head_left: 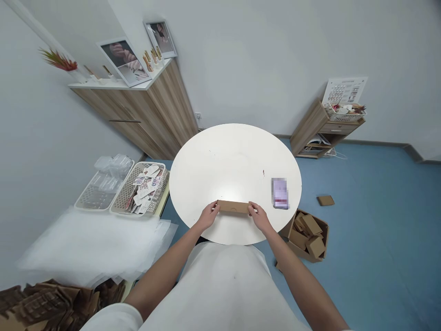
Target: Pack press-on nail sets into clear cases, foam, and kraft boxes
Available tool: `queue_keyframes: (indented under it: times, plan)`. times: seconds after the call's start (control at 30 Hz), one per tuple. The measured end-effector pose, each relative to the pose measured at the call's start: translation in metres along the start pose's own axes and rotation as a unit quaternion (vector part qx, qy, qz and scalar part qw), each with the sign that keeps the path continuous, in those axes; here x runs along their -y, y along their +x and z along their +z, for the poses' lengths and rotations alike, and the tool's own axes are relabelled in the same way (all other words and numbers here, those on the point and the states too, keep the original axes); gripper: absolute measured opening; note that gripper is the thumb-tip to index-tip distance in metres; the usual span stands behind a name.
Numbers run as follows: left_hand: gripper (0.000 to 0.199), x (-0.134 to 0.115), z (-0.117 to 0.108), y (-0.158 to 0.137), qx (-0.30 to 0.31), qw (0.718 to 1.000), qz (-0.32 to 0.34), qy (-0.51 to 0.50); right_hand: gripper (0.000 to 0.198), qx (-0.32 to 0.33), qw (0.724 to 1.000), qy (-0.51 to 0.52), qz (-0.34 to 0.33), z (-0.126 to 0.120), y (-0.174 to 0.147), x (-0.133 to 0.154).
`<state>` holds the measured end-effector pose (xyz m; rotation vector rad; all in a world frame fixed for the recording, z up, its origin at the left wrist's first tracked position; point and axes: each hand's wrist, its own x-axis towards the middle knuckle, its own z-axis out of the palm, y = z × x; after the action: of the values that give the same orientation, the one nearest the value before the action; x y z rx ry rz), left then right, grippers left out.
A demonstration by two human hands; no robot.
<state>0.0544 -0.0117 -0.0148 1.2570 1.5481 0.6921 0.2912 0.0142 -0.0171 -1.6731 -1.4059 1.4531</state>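
Observation:
A long, narrow brown cardboard box [233, 207] is held level between my two hands near the front of the round white table [227, 156]. Its near side faces me and shows a small half-round thumb cut at the lower edge. My left hand [209, 215] grips the box's left end, thumb toward me. At the right end, my right hand [259, 216] is closed the same way. Some of the fingers are hidden behind the box. To the right of my right hand lies a purple, pixelated phone-like item [280, 193] on the tabletop.
A large carton [323, 250] of small brown boxes stands on the floor at right, with one loose box [325, 200] beyond it. To the left are a basket of cards [119, 202], a basket of clear packs [80, 202], plastic sheets [93, 243] and flattened cardboard [48, 303].

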Motion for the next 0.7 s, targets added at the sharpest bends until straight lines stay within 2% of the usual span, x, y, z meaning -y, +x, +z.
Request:
queue_keyframes:
  times: [0.17, 0.27, 0.4, 0.5, 0.7]
  plan:
    - [0.043, 0.017, -0.013, -0.011, -0.032, 0.999, -0.013, -0.004, 0.049, -0.014, 0.999, 0.035, -0.036, 0.026, -0.017, -0.011]
    - [0.043, 0.03, -0.018, -0.018, -0.036, 0.999, -0.013, 0.011, 0.056, -0.02, 0.996, 0.075, -0.047, 0.044, -0.03, -0.017]
    - [0.041, 0.043, -0.018, -0.027, -0.029, 0.999, -0.011, 0.034, 0.071, -0.027, 0.994, 0.104, -0.039, 0.065, -0.046, -0.026]
    - [0.043, 0.05, -0.018, -0.034, -0.015, 0.999, -0.015, 0.03, 0.072, -0.023, 0.995, 0.095, -0.032, 0.075, -0.055, -0.034]
    - [0.043, 0.057, -0.028, -0.035, 0.011, 0.998, -0.043, 0.034, 0.079, -0.041, 0.997, 0.064, 0.005, 0.082, -0.061, -0.038]
